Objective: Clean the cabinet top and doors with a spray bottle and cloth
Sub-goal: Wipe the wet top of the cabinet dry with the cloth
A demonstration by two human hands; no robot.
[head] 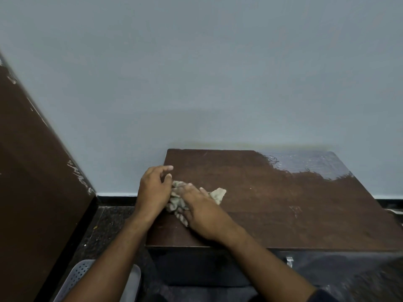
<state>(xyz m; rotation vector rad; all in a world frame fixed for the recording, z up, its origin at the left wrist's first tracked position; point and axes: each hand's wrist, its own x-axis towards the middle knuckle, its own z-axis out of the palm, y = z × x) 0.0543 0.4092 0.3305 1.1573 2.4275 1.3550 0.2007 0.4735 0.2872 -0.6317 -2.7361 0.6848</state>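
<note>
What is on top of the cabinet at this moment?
A crumpled cloth lies near the left edge of the cabinet top, with the right hand pressing it and the left hand at its edge. A shiny patch shows far right. The cloth's middle is covered.
</note>
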